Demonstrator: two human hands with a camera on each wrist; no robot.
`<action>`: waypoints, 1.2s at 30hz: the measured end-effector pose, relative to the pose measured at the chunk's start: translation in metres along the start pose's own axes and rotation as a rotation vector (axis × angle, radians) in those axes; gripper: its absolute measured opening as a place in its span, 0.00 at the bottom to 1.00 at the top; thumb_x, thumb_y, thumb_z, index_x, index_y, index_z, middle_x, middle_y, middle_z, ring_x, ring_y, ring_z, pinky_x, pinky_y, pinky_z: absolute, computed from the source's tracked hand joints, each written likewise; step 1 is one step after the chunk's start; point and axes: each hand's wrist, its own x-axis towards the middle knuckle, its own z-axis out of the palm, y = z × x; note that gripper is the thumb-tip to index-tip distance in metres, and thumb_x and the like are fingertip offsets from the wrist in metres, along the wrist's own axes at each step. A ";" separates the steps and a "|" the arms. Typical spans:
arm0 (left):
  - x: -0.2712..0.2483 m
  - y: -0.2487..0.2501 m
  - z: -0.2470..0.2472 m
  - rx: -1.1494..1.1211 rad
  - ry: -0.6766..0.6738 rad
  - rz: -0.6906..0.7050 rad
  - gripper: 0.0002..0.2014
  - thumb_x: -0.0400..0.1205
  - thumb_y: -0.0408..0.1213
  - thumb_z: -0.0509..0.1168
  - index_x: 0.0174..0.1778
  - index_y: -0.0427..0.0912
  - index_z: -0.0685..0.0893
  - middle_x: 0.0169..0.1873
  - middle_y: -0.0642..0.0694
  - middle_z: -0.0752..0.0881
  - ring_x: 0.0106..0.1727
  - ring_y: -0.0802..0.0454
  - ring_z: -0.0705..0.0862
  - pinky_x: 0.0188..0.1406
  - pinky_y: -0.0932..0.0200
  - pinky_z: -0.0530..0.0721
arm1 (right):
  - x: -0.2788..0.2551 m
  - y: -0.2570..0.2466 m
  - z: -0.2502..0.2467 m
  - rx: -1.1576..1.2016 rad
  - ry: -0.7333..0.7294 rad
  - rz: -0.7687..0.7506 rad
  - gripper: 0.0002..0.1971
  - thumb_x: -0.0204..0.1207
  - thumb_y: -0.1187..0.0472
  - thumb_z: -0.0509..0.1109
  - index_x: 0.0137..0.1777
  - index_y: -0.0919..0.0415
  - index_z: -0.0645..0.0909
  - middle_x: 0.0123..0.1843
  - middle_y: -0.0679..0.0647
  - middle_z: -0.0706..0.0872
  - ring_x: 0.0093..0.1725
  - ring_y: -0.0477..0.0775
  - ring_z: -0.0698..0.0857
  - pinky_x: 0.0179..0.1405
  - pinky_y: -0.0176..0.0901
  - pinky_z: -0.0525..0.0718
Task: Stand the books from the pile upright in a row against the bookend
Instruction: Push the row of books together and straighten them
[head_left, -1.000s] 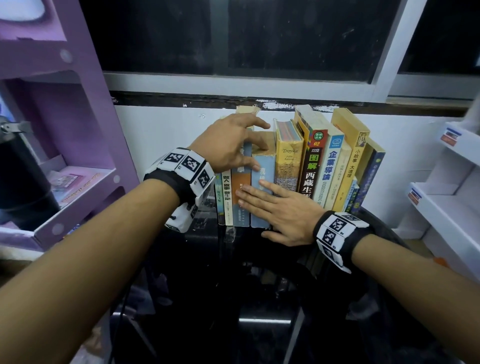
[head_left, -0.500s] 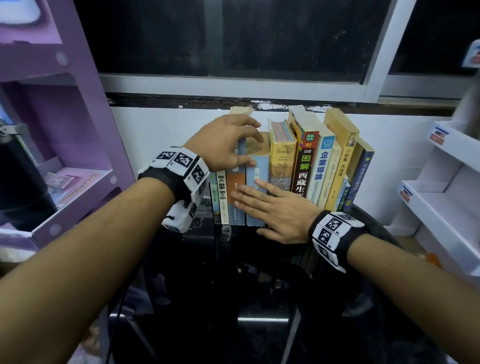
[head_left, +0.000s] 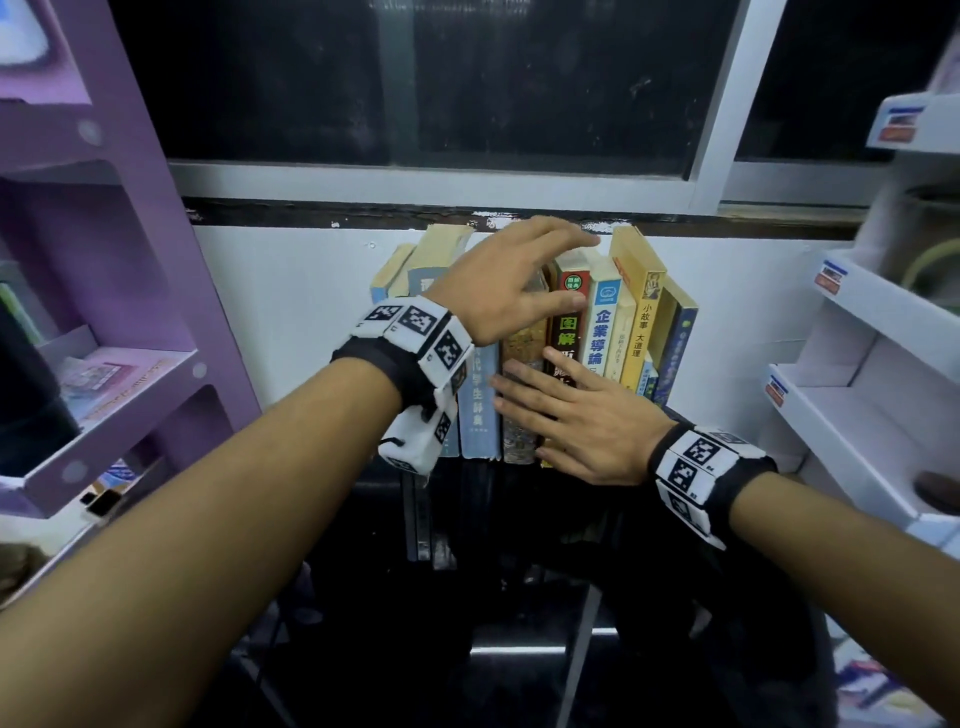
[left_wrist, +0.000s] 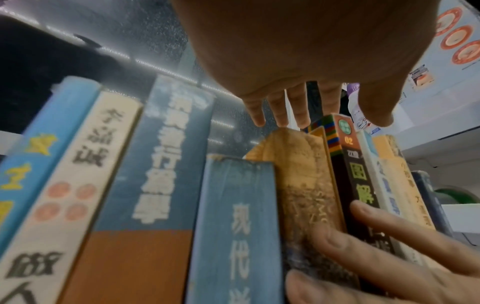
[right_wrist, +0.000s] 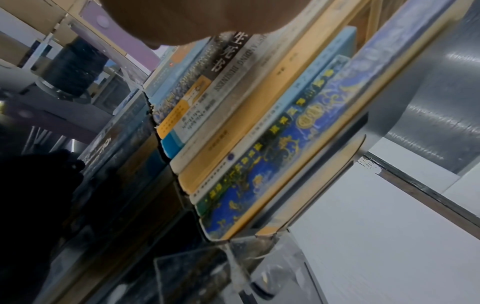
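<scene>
A row of upright books (head_left: 602, 322) stands on a dark glass table (head_left: 519, 613) against the white wall. My left hand (head_left: 550, 270) reaches over the tops of a worn yellow-brown book (head_left: 524, 343) and a black book (head_left: 569, 332), fingers straight, thumb in front. The left wrist view shows the left hand (left_wrist: 327, 98) spread just above the yellow-brown book (left_wrist: 306, 185). My right hand (head_left: 566, 410) lies flat against the lower spines of these two books. At the row's right end a dark blue book (right_wrist: 272, 164) leans on a thin cream-edged panel (right_wrist: 335, 174).
A purple shelf unit (head_left: 104, 322) stands close on the left and a white shelf unit (head_left: 883, 395) on the right. A dark window (head_left: 467, 78) runs above the wall. The books at the row's left end (head_left: 410, 275) lean left.
Both hands have shifted to the right along the row, from the blue and orange books to the yellow-brown and black ones. The left fingers have straightened out over the tops.
</scene>
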 end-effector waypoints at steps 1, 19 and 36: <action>0.003 0.000 0.004 -0.004 -0.014 -0.013 0.29 0.82 0.55 0.62 0.78 0.50 0.69 0.77 0.49 0.71 0.76 0.53 0.68 0.73 0.59 0.65 | -0.002 0.001 0.001 0.000 -0.001 -0.002 0.32 0.85 0.45 0.50 0.85 0.62 0.58 0.87 0.59 0.56 0.86 0.60 0.52 0.84 0.63 0.46; 0.016 -0.017 0.023 -0.103 -0.107 -0.004 0.33 0.78 0.55 0.68 0.78 0.54 0.67 0.81 0.48 0.64 0.78 0.49 0.68 0.73 0.51 0.74 | -0.001 0.006 0.022 -0.014 -0.001 -0.009 0.37 0.83 0.42 0.52 0.86 0.64 0.52 0.87 0.59 0.50 0.87 0.57 0.48 0.84 0.61 0.42; 0.013 -0.019 0.023 -0.140 -0.099 0.038 0.29 0.81 0.49 0.66 0.76 0.48 0.67 0.79 0.49 0.65 0.72 0.53 0.74 0.66 0.53 0.82 | 0.004 0.010 0.025 0.005 -0.045 -0.028 0.39 0.83 0.41 0.52 0.86 0.64 0.49 0.88 0.58 0.46 0.87 0.57 0.44 0.85 0.60 0.43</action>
